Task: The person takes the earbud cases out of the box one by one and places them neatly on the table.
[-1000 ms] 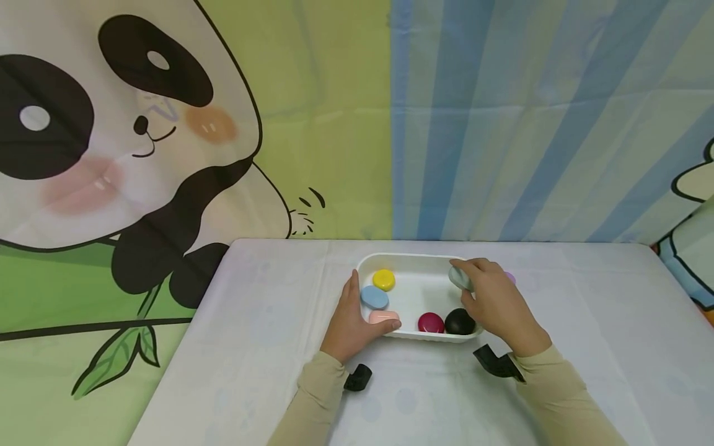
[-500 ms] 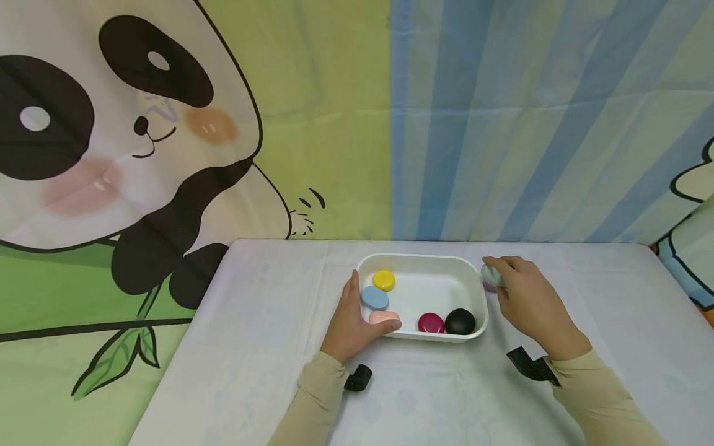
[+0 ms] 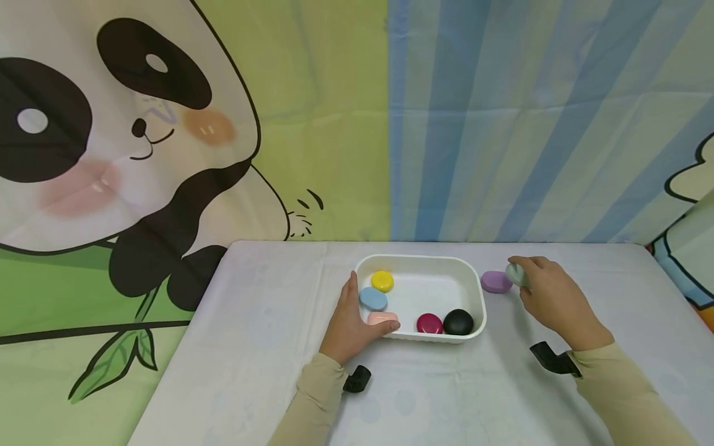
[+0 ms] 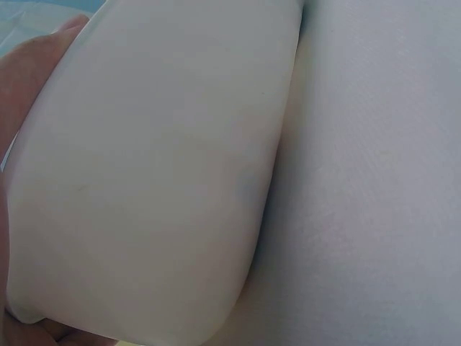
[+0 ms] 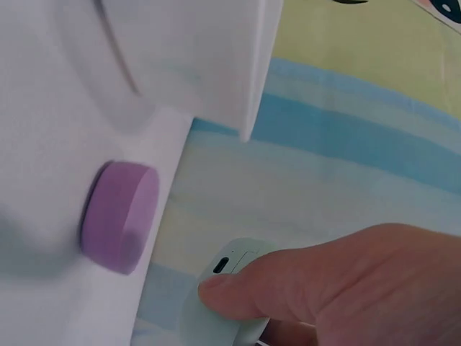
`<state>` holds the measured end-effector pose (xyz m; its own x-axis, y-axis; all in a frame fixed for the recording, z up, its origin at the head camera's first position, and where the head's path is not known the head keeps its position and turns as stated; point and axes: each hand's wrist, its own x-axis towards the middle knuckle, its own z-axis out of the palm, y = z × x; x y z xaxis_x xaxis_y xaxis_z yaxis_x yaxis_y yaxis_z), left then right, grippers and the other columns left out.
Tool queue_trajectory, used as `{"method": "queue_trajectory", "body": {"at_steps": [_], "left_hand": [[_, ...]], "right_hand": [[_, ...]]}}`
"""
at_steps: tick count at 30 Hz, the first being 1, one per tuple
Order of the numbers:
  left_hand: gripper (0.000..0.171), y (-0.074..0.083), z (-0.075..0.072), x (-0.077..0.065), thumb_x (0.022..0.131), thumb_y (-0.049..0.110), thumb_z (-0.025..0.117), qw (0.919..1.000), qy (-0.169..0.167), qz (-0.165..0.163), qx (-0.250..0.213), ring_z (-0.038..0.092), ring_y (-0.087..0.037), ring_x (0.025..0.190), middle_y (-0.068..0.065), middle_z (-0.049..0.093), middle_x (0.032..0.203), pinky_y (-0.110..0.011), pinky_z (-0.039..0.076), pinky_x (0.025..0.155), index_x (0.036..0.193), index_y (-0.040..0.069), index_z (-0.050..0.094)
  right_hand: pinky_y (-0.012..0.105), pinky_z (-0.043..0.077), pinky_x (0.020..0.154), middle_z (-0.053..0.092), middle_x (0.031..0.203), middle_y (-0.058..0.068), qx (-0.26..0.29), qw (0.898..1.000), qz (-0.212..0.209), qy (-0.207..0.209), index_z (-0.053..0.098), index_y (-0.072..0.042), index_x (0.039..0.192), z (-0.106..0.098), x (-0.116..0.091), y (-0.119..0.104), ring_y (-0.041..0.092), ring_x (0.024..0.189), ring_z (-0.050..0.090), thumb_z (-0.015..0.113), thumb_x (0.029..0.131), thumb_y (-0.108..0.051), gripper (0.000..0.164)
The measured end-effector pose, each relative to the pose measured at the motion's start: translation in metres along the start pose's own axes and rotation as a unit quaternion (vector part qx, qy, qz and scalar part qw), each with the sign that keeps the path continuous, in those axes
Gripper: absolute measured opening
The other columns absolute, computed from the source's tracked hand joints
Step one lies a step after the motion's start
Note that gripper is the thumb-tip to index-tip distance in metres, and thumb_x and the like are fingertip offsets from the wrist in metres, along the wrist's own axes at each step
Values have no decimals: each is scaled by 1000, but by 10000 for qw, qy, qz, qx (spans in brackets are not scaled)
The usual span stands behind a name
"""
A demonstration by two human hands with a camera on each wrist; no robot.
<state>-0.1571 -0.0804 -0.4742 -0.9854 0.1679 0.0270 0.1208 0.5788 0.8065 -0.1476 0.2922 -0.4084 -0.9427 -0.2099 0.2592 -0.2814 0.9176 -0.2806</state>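
Observation:
A white tray (image 3: 429,263) stands on the table. My left hand (image 3: 351,325) holds its left end, thumb over the front rim and fingers along the left side; the left wrist view shows the tray's outer wall (image 4: 151,173) close up. My right hand (image 3: 558,297) pinches a pale green earbud case (image 3: 517,274) above the table, right of the tray. In the right wrist view a small dark slot and a seam show on the green case (image 5: 216,306). Between tray and right hand a purple case (image 3: 496,282) lies on the table.
Inside the tray, a yellow case (image 3: 382,281), a blue case (image 3: 373,298) and a pink case (image 3: 382,318) are at the left. A dark red case (image 3: 429,323) and a black case (image 3: 458,322) sit front right. A printed panda cloth (image 3: 323,124) hangs behind the table.
My right hand has carried the green case from over the tray's right end out to the right, past the purple case, which is now uncovered. My left hand stays at the tray.

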Motion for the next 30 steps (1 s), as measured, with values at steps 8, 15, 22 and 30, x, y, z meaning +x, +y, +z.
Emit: {"method": "queue_trajectory", "body": {"at_steps": [8,15,22,30], "left_hand": [[134,-1,0,1,67,63,86,10000,-3,10,68,27,-30,148,-9,17,166,-48,30,117,163,12,7],[134,-2,1,1,67,62,86,10000,-6,59,60,27,-29,149,-9,17,166,-47,30,117,163,11,8],[134,-3,1,2,67,63,86,10000,-13,32,86,27,-28,149,-8,17,166,-46,30,117,163,12,7],[134,-1,1,1,67,63,86,10000,-2,-11,96,27,-29,148,-8,17,166,-46,31,117,163,12,8]], "right_hand": [[60,52,72,57,116,38,-23,9993,157,-329,55,8,129,4,2,20,49,94,60,72,77,8,55],[59,53,71,57,117,39,-43,9974,316,-639,55,7,129,9,3,38,49,93,61,73,77,8,55],[62,51,77,56,118,40,-71,9952,472,-852,53,14,127,14,6,48,51,99,59,73,77,8,55],[65,48,84,56,120,40,-99,9933,482,-1045,54,15,125,21,7,58,56,105,57,77,77,9,54]]}}
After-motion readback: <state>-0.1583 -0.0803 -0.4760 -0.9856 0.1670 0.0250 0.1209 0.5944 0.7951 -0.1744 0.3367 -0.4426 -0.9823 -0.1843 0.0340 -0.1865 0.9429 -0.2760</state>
